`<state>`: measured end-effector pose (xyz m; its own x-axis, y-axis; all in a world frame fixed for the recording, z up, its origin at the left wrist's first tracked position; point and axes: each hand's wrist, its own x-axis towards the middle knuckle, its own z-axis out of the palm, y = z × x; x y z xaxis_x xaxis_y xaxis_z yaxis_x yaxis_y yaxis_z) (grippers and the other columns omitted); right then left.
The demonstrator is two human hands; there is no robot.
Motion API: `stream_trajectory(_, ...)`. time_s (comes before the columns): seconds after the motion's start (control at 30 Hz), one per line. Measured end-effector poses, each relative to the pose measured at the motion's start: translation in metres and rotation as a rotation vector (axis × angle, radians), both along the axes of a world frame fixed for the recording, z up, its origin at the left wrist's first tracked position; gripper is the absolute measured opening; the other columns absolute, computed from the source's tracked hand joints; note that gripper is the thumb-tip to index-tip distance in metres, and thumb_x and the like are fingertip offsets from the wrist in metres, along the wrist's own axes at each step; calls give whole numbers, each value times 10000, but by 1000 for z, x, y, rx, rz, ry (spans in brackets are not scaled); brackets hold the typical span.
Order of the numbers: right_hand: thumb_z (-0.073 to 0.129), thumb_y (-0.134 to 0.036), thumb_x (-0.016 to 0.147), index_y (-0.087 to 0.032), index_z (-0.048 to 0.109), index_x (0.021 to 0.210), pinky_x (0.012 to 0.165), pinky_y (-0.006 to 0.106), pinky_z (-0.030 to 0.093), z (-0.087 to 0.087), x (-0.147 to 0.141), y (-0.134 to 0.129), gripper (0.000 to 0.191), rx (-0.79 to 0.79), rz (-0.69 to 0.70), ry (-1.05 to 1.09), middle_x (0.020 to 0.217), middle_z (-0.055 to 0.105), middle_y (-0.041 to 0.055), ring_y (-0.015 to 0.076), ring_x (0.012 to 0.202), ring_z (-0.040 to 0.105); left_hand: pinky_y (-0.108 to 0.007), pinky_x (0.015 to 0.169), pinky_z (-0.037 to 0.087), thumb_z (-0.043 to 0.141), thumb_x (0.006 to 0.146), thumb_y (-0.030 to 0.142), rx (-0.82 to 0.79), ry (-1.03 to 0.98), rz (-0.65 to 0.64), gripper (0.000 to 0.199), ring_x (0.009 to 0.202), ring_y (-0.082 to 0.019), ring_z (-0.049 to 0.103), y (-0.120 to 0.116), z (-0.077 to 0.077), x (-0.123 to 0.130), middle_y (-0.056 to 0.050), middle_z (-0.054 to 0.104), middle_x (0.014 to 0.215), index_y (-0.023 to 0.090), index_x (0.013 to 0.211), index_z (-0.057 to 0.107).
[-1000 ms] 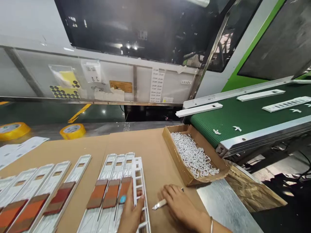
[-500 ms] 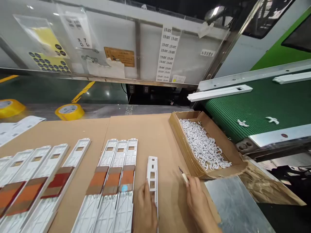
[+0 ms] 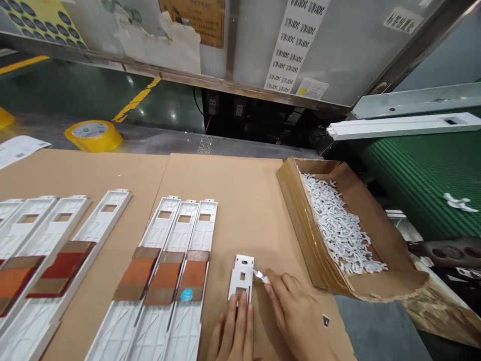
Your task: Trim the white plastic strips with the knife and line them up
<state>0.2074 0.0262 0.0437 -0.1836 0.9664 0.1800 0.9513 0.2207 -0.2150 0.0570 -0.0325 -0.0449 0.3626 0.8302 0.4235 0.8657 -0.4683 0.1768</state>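
A white plastic strip with square cut-outs (image 3: 236, 277) lies on the cardboard. My left hand (image 3: 236, 331) rests on its near part, fingers stretched out flat and side by side, hiding the rest of it. In my right hand (image 3: 291, 316) is a small knife (image 3: 260, 275) with a pale handle, pinched between thumb and fingers. The knife's metal blade meets the strip's right edge near the far end; whether it cuts in, I cannot tell. Left of my hands stand three long white plastic trays (image 3: 205, 223) side by side, banded with orange and brown pieces.
An open cardboard box (image 3: 300, 235) of small white plastic clips (image 3: 338, 225) stands at right, beside a green conveyor belt (image 3: 424, 175). More banded white trays (image 3: 101, 215) lie at far left. Yellow tape (image 3: 93, 143) sits beyond the cardboard sheet (image 3: 240, 195).
The knife has moved left, from beside the strip onto its edge. My left hand has gone from gripping the strip's side to lying flat on it. The view has shifted closer.
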Motion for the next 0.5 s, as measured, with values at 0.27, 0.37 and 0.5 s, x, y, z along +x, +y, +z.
stream_trajectory(0.27, 268, -254, 972, -198, 582, 1042, 585, 270, 425, -7, -6, 2, 326, -35, 69, -53, 760, 630, 34, 163, 663, 615, -374, 908, 317, 323, 851, 347, -6, -28, 69, 508, 1324, -245, 296, -6, 3, 9, -103, 633, 1156, 116, 1277, 473)
stream_trajectory(0.37, 264, -247, 973, -192, 575, 1066, 576, 270, 427, -7, -4, 3, 329, -43, 95, -61, 783, 638, 37, 160, 670, 619, -372, 926, 323, 314, 863, 373, -17, -42, 84, 527, 1315, -243, 316, -8, 3, 11, -107, 631, 1159, 115, 1306, 439)
stream_trajectory(0.5, 263, -249, 972, -196, 584, 1070, 575, 273, 432, -9, -3, 3, 340, -58, 104, -81, 802, 647, 36, 165, 675, 623, -357, 912, 353, 287, 881, 369, -20, -14, 124, 532, 1274, -230, 381, -11, 2, 13, -98, 626, 1168, 121, 1340, 390)
